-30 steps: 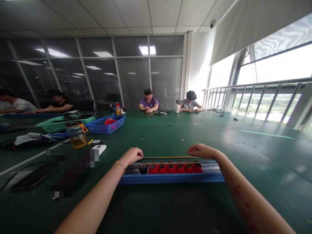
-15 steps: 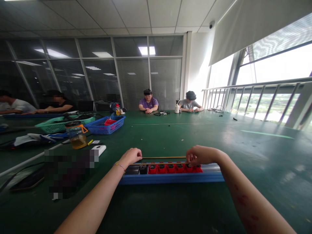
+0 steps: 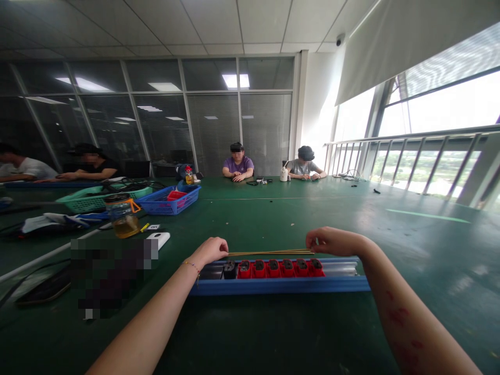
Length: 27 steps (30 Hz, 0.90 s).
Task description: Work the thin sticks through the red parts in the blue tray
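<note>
Thin, straight tan strands (image 3: 269, 252) span the gap between my hands, just behind a blue tray; whether they are sticks or a stretched band I cannot tell. My left hand (image 3: 213, 251) is closed at their left end, its fingertips mostly hidden. At the right end my right hand (image 3: 326, 242) pinches them between thumb and finger, above the tray's back edge. The long blue tray (image 3: 273, 286) has a silvery inside. In it stand several red blocks (image 3: 288, 267) with dark tops in a row, and one black block (image 3: 229, 269) at their left.
To the left lie a phone-like dark object (image 3: 45, 286), a white device (image 3: 159, 240), a jar (image 3: 124, 219) of amber liquid, a blue basket (image 3: 172, 202) and a green basket (image 3: 88, 200). Several people sit farther along the green table (image 3: 250, 224).
My right hand has moved right and slightly up and back. The strand that crossed over the red blocks now lies behind the tray with the others. My left hand has stayed put.
</note>
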Available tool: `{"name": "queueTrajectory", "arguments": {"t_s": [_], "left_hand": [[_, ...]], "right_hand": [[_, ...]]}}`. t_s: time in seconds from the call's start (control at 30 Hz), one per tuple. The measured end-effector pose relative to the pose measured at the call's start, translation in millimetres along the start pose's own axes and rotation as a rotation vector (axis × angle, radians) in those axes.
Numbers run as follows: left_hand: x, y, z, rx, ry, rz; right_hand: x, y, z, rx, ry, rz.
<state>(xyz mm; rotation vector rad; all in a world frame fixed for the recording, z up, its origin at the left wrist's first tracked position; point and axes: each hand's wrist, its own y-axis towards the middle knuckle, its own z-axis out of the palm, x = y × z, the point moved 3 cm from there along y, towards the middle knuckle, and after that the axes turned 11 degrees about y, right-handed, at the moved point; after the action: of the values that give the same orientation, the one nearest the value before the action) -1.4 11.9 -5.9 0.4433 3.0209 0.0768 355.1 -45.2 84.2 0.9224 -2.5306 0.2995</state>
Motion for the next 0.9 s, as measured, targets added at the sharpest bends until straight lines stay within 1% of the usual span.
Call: {"name": "queueTrajectory", "arguments": {"t_s": [0.07, 0.13, 0.27, 0.33, 0.47, 0.53, 0.6, 0.73, 0.9], "left_hand": [[1, 1, 1.7, -0.002, -0.008, 0.018], [2, 3, 3.6, 0.003, -0.015, 0.033], [3, 5, 5.7, 0.023, -0.030, 0.049], [2, 4, 4.6, 0.008, -0.022, 0.056], [-1, 1, -1.4, -0.078, 0.016, 0.063], [-3, 0, -3.8, -0.096, 0.006, 0.079], [-5, 0, -4.7, -0.083, -0.010, 0.099], [-5, 0, -2.2, -0.009, -0.021, 0.113], [-2, 2, 0.8, 0.000, -0.037, 0.122]], "right_hand": [[-11, 2, -1, -0.061, -0.024, 0.014], [-22, 10, 3, -0.120, -0.062, 0.044], [-40, 34, 21, -0.240, -0.196, 0.161], [-43, 44, 32, -0.263, -0.217, 0.179], [-45, 56, 45, -0.259, -0.212, 0.176], [-47, 59, 49, -0.249, -0.201, 0.173], [-49, 61, 51, -0.235, -0.181, 0.164], [-53, 67, 57, -0.200, -0.121, 0.138], [-58, 67, 60, -0.179, -0.056, 0.103]]}}
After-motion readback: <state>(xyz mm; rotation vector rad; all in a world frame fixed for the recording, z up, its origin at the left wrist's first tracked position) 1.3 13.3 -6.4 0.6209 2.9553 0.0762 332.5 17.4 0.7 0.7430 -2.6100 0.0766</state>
